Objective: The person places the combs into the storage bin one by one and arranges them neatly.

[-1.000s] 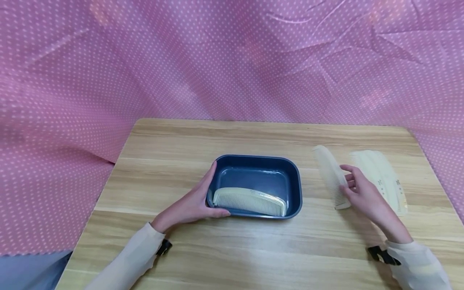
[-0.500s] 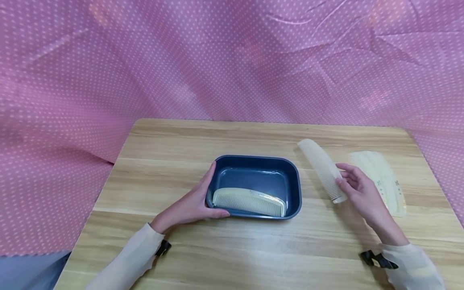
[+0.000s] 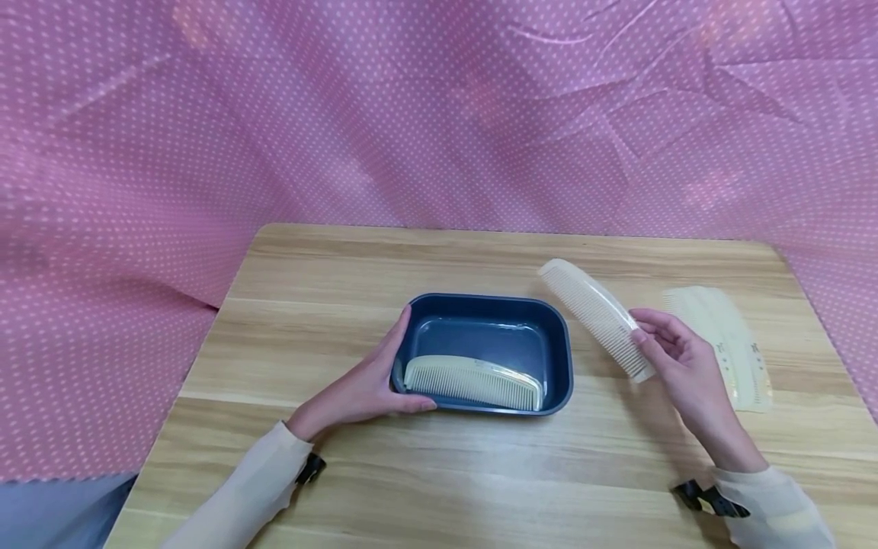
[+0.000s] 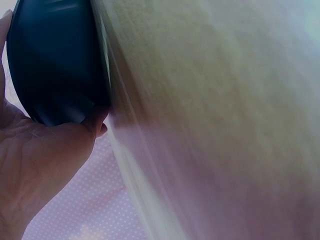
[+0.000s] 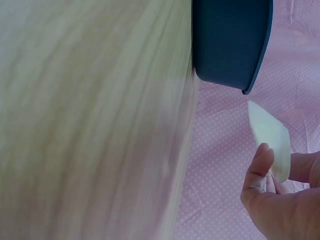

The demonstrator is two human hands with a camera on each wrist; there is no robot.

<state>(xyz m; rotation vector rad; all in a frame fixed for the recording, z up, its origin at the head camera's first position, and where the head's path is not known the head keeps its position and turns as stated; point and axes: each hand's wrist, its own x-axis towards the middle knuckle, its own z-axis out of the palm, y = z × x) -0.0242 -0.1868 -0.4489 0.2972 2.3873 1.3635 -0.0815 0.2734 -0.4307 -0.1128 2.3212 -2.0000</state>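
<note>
My left hand (image 3: 363, 385) holds the left end of a dark blue rectangular dish (image 3: 564, 381), thumb along its front wall and fingers at its left side. In the left wrist view the palm lies by the dish (image 4: 60, 60). Inside, along the front wall, lies a cream comb (image 3: 473, 381), teeth towards me. To the right of the dish, my right hand (image 3: 686, 366) pinches the near end of another cream comb (image 3: 593, 305). This comb is raised off the table and slants up to the left. The right wrist view shows the held comb (image 5: 272, 135) between thumb and fingers.
More cream combs (image 3: 727, 343) lie overlapping on the table at the right, partly behind my right hand. The wood-grain table (image 3: 439, 480) ends at a pink dotted cloth (image 3: 439, 114) at the back and sides.
My right hand has moved left with the comb, lifting it away from the other combs. Its far end has swung left towards the dish. The left hand and dish stay put.
</note>
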